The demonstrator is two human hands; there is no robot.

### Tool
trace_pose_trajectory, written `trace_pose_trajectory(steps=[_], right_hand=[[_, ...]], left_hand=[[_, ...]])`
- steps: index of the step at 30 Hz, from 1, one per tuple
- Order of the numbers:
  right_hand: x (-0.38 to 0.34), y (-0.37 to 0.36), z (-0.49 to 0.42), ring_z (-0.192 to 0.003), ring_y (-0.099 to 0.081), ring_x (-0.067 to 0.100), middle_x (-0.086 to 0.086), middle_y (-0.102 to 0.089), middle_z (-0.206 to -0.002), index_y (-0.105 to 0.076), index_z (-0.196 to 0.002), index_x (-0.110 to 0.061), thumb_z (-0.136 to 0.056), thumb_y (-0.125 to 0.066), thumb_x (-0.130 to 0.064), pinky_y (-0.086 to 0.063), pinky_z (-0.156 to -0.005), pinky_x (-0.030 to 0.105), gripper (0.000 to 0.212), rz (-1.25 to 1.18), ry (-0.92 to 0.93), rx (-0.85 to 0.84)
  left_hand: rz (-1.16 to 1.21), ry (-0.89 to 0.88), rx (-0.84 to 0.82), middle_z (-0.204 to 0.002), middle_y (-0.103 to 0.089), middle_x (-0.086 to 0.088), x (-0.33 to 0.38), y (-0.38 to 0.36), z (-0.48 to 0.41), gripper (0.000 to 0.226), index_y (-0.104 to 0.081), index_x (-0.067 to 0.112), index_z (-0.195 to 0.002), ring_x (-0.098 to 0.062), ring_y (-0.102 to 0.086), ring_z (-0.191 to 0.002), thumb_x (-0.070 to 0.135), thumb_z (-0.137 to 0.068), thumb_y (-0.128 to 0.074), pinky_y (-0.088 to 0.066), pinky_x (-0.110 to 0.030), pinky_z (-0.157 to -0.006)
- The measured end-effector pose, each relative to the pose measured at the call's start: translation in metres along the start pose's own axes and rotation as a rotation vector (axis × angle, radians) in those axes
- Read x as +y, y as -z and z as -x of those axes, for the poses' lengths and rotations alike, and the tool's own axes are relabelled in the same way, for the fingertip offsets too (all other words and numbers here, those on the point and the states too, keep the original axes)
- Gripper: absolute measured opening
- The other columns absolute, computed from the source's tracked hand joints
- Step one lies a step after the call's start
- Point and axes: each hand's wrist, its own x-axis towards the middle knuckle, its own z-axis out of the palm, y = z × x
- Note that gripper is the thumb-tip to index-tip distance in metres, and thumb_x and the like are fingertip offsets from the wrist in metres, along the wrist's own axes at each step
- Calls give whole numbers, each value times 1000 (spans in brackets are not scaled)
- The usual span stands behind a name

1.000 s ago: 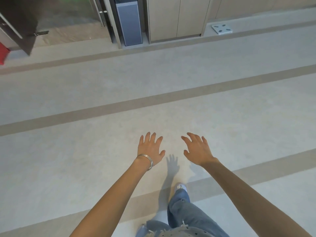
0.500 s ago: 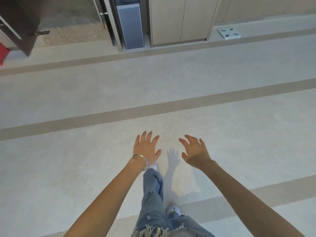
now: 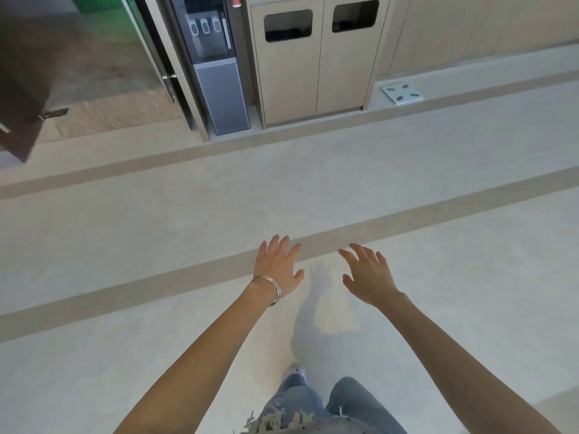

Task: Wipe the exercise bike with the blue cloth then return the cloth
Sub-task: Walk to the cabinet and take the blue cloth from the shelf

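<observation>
The left hand (image 3: 277,266) and the right hand (image 3: 369,275) are stretched forward over the floor (image 3: 125,245), fingers spread, holding nothing

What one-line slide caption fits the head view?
Both hands, left and right, open and empty above a striped floor, facing a water dispenser.

The floor (image 3: 125,245) under me is pale grey crossed by darker beige stripes (image 3: 407,214) running diagonally. My jeans (image 3: 313,408) at the bottom of the frame are faded light blue with frayed whitish threads. A silver bangle (image 3: 272,288) rings my left wrist. At the top, the cabinet (image 3: 316,73) is light tan wood with two black openings; beside it the water dispenser (image 3: 219,79) is grey and black. A white scale (image 3: 402,93) shows grey pads.
</observation>
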Motion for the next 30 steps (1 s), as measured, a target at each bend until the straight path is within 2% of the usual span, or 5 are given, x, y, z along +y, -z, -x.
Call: trace_pose_trajectory(steps=[11, 21, 30], right_hand=[[62, 35, -148, -141, -20, 22, 3, -20, -154, -24, -145, -25, -92, -47, -33, -17, -116, 45, 59, 5, 9, -46], [154, 106, -295, -140, -23, 22, 3, -22, -154, -26, -145, -24, -93, -48, -31, -20, -115, 44, 57, 13, 53, -38], [185, 135, -406, -140, -24, 22, 3, -21, -154, -26, -145, -24, -93, -46, -33, -21, -115, 44, 57, 47, 98, -94]], left_hand=[[-2, 8, -27, -157, -12, -6, -5, 25, -157, 61, -16, 26, -148, -29, -6, -146, 47, -94, -36, -9, -45, -119], [55, 78, -41, -159, -9, -5, 25, 82, -315, 62, -13, 26, -149, -28, -5, -146, 46, -95, -35, -7, -44, -119], [80, 137, -53, -159, -8, -5, 2, 113, -422, 62, -13, 26, -149, -28, -3, -147, 47, -95, -34, -7, -45, -119]])
